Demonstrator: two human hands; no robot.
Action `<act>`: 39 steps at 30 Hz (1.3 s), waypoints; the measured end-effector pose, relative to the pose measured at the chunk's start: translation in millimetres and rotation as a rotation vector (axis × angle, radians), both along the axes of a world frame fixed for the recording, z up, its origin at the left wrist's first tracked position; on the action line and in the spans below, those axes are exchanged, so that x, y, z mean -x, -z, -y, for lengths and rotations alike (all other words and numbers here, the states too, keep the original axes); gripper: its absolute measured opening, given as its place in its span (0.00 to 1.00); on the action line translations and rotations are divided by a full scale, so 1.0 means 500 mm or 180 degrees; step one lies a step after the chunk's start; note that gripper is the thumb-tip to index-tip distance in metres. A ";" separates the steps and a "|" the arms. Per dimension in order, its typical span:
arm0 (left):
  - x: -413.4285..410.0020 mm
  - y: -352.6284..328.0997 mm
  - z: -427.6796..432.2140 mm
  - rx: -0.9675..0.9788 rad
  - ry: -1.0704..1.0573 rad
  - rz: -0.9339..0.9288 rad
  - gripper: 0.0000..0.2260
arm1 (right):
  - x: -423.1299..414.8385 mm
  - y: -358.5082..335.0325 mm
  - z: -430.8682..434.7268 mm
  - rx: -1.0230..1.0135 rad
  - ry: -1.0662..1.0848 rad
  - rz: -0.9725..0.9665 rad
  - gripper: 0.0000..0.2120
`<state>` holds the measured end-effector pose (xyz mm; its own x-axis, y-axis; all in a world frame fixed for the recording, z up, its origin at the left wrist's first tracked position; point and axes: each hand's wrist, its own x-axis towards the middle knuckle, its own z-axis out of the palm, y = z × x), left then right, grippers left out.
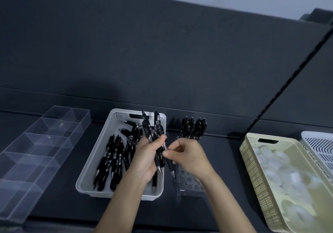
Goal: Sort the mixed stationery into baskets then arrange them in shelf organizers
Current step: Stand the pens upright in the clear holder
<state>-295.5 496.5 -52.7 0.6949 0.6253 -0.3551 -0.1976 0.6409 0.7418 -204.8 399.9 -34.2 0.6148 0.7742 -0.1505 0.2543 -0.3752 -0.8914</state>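
- Gripping a bundle of black pens (156, 127) in my left hand (146, 159), over the right half of the white basket (91, 160).
- My right hand (187, 158) pinches 1 pen (170, 166) of that bundle, just right of the basket.
- Clear pen holder (188, 182) right of the basket; clear organizer (36, 151) left.

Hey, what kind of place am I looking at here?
Likely a shop or stockroom shelf: a slotted shelving upright, a clear pen holder with black pens stood in it, and a white basket of more pens.

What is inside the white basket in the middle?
Loose black pens lie in the white basket. The left hand, gripping a bunch of pens, covers its right part, so what lies there is unseen.
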 end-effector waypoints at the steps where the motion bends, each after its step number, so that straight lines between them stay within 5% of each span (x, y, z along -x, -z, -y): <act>1: -0.003 -0.002 0.001 -0.0067 0.0001 -0.0023 0.15 | 0.004 0.002 -0.002 -0.0007 -0.0029 -0.0044 0.09; 7: -0.007 -0.003 -0.003 -0.0208 -0.0049 0.0044 0.06 | -0.007 -0.005 0.012 -0.0069 0.0164 0.0095 0.07; 13: -0.011 0.001 -0.017 0.0018 -0.0331 -0.0059 0.03 | -0.052 0.002 0.038 -0.0620 0.1658 0.0916 0.06; 24: -0.003 0.009 -0.019 -0.0333 -0.0348 -0.0284 0.04 | -0.083 0.073 0.028 0.0036 0.1110 0.1715 0.05; 39: 0.013 0.017 -0.024 -0.0182 -0.0168 -0.0041 0.02 | -0.084 0.077 0.011 0.0700 0.0909 0.1563 0.08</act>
<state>-301.9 508.3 -61.1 0.6560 0.6805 -0.3264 -0.2203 0.5863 0.7796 -162.8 394.4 -72.9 0.8317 0.5513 0.0655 0.4781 -0.6513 -0.5893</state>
